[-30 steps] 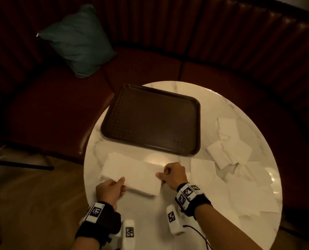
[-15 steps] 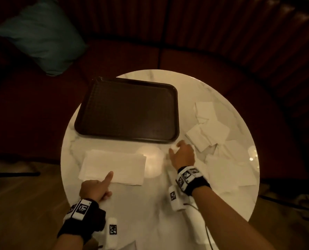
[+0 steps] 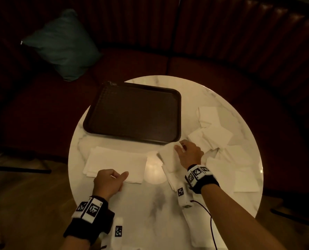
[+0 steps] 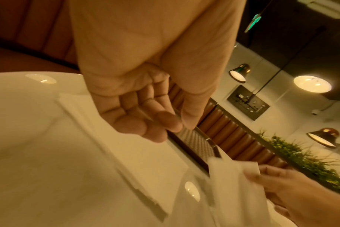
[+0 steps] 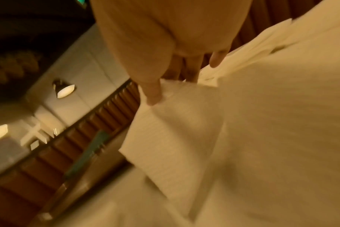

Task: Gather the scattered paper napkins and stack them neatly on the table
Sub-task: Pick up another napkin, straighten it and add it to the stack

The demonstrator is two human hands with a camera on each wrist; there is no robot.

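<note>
A neat stack of white napkins (image 3: 114, 164) lies at the table's front left, also seen below my palm as a stack (image 4: 107, 153). My left hand (image 3: 117, 177) hovers at its near edge with fingers loosely curled, thumb out, holding nothing (image 4: 169, 124). My right hand (image 3: 179, 147) pinches one napkin (image 3: 168, 159) by its far corner and lifts it off the table, thumb on top (image 5: 173, 87); the sheet (image 5: 175, 130) hangs blurred. Several loose napkins (image 3: 213, 136) lie scattered on the right half of the table.
A dark brown tray (image 3: 133, 114) with nothing on it sits at the back left of the round marble table (image 3: 150, 204). A dark red booth seat (image 3: 41, 109) with a teal cushion (image 3: 63, 46) curves behind. A lamp's reflection (image 3: 153, 170) glares between stack and lifted napkin.
My right hand left the stack, reached right to the scattered napkins and picked one up. My left hand let go of the stack and stays at its near edge.
</note>
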